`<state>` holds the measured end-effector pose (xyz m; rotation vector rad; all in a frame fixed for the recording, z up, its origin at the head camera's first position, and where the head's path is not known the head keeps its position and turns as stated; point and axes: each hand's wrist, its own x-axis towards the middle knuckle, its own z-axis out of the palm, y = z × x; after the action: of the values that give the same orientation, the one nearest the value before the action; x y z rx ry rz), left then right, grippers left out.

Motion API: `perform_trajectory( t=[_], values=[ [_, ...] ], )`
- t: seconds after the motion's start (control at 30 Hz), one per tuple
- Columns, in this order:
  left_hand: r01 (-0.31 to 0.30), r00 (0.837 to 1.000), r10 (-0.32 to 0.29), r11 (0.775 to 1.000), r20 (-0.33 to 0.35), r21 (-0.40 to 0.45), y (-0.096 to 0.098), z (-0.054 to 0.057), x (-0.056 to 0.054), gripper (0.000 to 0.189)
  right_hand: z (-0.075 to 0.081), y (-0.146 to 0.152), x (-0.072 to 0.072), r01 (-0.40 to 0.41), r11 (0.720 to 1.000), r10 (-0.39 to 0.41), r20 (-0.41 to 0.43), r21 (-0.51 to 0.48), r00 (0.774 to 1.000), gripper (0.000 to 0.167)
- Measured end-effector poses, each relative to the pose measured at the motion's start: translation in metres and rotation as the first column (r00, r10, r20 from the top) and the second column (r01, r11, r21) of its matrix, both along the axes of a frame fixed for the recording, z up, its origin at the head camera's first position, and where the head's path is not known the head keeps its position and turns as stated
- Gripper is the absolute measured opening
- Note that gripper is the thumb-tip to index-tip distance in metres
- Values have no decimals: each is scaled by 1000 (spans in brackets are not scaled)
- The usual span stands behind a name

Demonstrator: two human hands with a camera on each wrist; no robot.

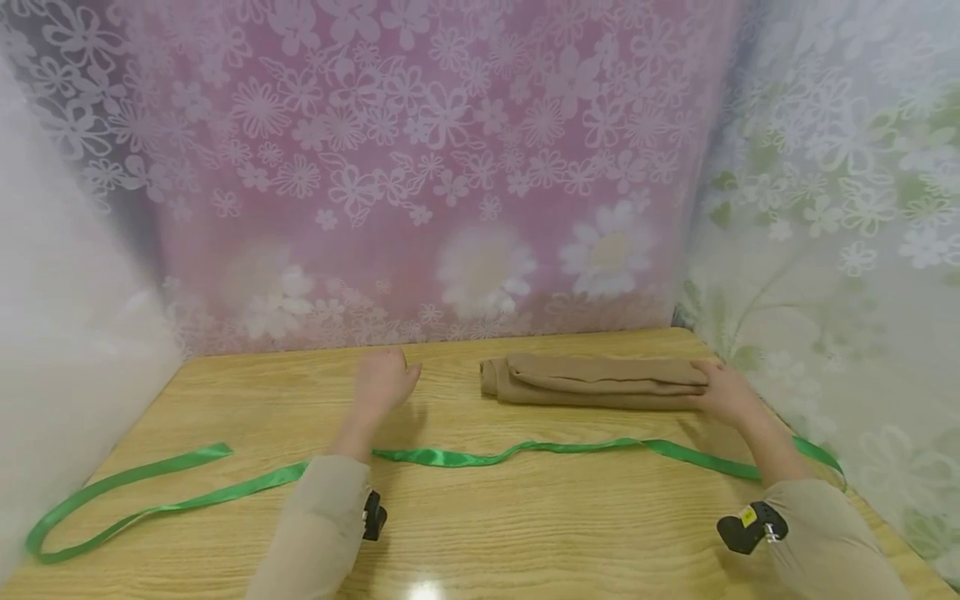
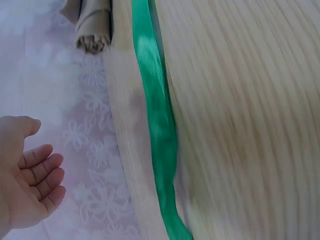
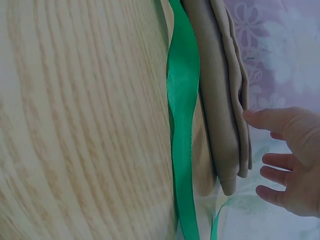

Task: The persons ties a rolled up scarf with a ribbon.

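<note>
A brown cloth (image 1: 600, 383), rolled and folded into a long bundle, lies across the back right of the wooden table. At its right end is my right hand (image 1: 726, 395). In the right wrist view the thumb (image 3: 257, 119) meets the edge of the cloth, while the other fingers spread loosely past its end. My left hand (image 1: 384, 383), a little blurred, hovers to the left of the bundle and holds nothing. Its fingers (image 2: 42, 172) are loosely bent in the left wrist view. A long green ribbon (image 1: 442, 457) runs across the table in front of the cloth, passing under both forearms.
The ribbon loops back at the table's left edge and curves round at the right. Patterned curtains (image 1: 420, 183) hang behind the table (image 1: 540, 533) and on both sides of it. Each wrist carries a small black camera (image 1: 752, 528).
</note>
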<state>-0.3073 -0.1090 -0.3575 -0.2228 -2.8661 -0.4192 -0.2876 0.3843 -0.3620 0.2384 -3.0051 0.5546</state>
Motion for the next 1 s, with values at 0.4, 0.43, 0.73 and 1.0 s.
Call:
perform_trajectory(
  t=[0.4,0.43,0.73,1.0],
  values=[
    [-73,991,68,997,116,33,66,-6,-13,53,-8,11,-1,20,1000,-19,90,-12,996,80],
    [-82,988,73,995,138,55,71,-6,-14,53,-8,11,-1,17,1000,-16,81,-8,997,79],
    [-86,967,56,990,249,112,112,-21,-14,60,-17,8,0,-28,995,37,95,-93,995,71],
    [-68,964,-3,964,267,256,126,-25,-16,51,-19,7,-4,14,1000,-10,140,-26,990,70]
  ],
)
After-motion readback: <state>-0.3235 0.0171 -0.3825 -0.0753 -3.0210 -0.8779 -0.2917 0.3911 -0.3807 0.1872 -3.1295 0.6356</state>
